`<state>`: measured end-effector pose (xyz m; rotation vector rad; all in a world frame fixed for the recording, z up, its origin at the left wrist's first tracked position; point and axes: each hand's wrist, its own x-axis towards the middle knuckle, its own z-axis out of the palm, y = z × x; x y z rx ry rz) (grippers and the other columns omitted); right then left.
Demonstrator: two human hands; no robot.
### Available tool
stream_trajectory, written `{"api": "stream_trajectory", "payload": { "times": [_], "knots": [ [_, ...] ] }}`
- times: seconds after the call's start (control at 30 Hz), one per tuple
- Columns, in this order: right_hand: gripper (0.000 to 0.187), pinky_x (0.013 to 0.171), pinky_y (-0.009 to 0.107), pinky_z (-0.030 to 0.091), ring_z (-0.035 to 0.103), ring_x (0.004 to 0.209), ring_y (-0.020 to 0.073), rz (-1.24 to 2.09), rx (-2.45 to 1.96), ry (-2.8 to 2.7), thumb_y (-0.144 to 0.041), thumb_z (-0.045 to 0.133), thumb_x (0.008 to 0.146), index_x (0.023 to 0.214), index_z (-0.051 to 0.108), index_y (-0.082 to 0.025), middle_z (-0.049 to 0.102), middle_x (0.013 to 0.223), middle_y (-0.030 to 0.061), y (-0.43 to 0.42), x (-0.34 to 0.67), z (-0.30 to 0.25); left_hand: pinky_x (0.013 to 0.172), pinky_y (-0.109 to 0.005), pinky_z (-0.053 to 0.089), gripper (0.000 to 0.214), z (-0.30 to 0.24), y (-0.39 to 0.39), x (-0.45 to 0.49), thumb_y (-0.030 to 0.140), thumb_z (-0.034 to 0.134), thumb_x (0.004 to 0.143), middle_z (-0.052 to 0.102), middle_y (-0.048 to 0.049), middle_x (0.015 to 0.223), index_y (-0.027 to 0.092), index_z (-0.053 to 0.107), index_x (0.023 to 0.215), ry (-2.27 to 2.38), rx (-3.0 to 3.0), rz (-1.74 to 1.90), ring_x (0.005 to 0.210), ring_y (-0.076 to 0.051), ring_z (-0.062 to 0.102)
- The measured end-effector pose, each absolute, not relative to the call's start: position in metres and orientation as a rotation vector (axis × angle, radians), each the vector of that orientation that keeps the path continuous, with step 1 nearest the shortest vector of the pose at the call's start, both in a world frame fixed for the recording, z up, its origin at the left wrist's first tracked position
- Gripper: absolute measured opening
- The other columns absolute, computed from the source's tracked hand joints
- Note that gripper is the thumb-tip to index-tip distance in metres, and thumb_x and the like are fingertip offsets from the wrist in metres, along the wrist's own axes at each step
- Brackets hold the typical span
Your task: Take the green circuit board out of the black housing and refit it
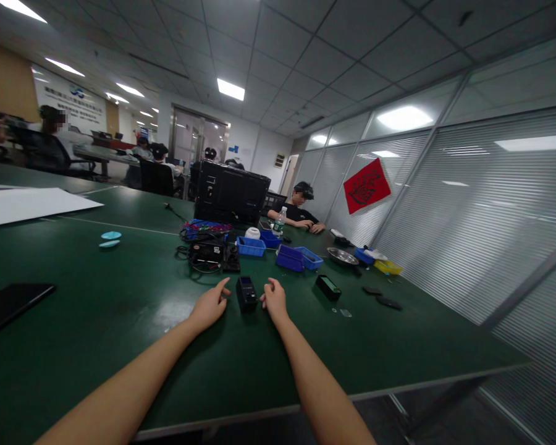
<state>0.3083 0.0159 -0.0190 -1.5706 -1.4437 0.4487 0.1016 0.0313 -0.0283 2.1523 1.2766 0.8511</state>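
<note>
A small black box-shaped device (247,294) with a small screen and buttons on its top stands on the green table between my hands. To its left, my left hand (209,305) rests on the tabletop, fingers loosely apart and nothing in them. My right hand (275,300) is just right of the device, its fingers slightly bent and apart, holding nothing. Whether a right fingertip touches the device I cannot tell. Farther right lies a black open case with a green inside (328,287), and small clear pieces (346,313) are near it.
Beyond the device are a bundle of black cables and adapters (208,254), blue bins (251,246), a water bottle (280,219), a monitor's back (231,193) and a metal bowl (343,256). A person (299,213) sits at the far end. Flat black pieces (389,303) lie right.
</note>
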Motion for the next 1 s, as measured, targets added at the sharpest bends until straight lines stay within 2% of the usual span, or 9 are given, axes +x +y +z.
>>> {"api": "stream_trajectory", "payload": {
  "times": [0.07,0.23,0.4,0.5,0.63,0.73,0.83,1.0],
  "knots": [
    [0.047,0.043,0.022,0.044,0.052,0.047,0.0107,0.559,-1.598,-1.311,-0.03,0.034,0.082,0.124,0.038,-0.011,0.059,0.077,0.0061,0.018,0.3,-0.022,0.082,-0.025,0.039,0.058,-0.029,0.033,0.102,0.013,0.038,0.075,0.061,-0.0026,0.109,0.018,0.027,0.133,1.285,2.14,0.862,0.089,-0.014,0.057],
    [0.044,0.035,0.022,0.042,0.052,0.044,0.0098,0.666,-1.561,-1.35,-0.034,0.042,0.078,0.118,0.047,-0.016,0.059,0.09,0.0083,0.021,0.271,-0.03,0.085,-0.025,0.038,0.057,-0.028,0.036,0.103,0.024,0.037,0.081,0.06,-0.0057,0.113,0.015,0.022,0.135,1.26,2.085,0.86,0.101,-0.015,0.056],
    [0.052,0.035,0.025,0.046,0.05,0.037,0.0088,1.038,-1.455,-1.218,-0.028,0.044,0.079,0.128,0.029,-0.02,0.058,0.075,0.0015,0.031,0.251,-0.027,0.082,-0.027,0.04,0.065,-0.024,0.033,0.104,0.044,0.041,0.08,0.059,-0.0097,0.113,0.014,0.023,0.135,1.326,2.077,0.828,0.1,-0.02,0.056],
    [0.043,0.036,0.026,0.049,0.052,0.037,0.0092,1.26,-1.334,-1.14,-0.026,0.048,0.078,0.118,0.035,-0.021,0.056,0.068,-0.0026,0.038,0.246,-0.019,0.083,-0.031,0.04,0.074,-0.025,0.031,0.105,0.05,0.049,0.073,0.056,-0.0133,0.116,0.014,0.026,0.134,1.419,2.161,0.841,0.102,-0.024,0.055],
    [0.025,0.036,0.021,0.047,0.052,0.037,0.0076,1.376,-1.205,-1.155,-0.027,0.057,0.073,0.094,0.046,-0.017,0.056,0.063,-0.0035,0.042,0.243,-0.013,0.095,-0.034,0.035,0.072,-0.027,0.033,0.105,0.041,0.057,0.068,0.049,-0.013,0.125,0.012,0.034,0.13,1.396,2.279,1.04,0.112,-0.025,0.047],
    [0.02,0.036,0.019,0.045,0.054,0.041,0.009,1.36,-1.136,-1.127,-0.029,0.057,0.074,0.088,0.05,-0.015,0.057,0.063,-0.0008,0.043,0.242,-0.018,0.099,-0.032,0.032,0.064,-0.027,0.033,0.104,0.029,0.056,0.067,0.046,-0.0093,0.129,0.015,0.038,0.127,1.395,2.235,1.162,0.118,-0.022,0.042],
    [0.019,0.039,0.021,0.047,0.057,0.047,0.0104,1.285,-1.047,-0.967,-0.03,0.056,0.075,0.085,0.051,-0.015,0.058,0.07,0.0019,0.046,0.247,-0.024,0.095,-0.029,0.037,0.068,-0.024,0.03,0.101,0.019,0.053,0.066,0.047,-0.0069,0.129,0.017,0.034,0.13,1.449,2.109,1.104,0.115,-0.02,0.046],
    [0.013,0.038,0.019,0.044,0.053,0.044,0.0075,1.157,-1.007,-0.819,-0.024,0.058,0.071,0.078,0.053,-0.014,0.058,0.068,0.0016,0.051,0.268,-0.028,0.088,-0.028,0.04,0.076,-0.016,0.024,0.094,0.023,0.054,0.066,0.051,-0.01,0.124,0.014,0.025,0.135,1.616,1.984,0.974,0.109,-0.023,0.051]
  ]
}}
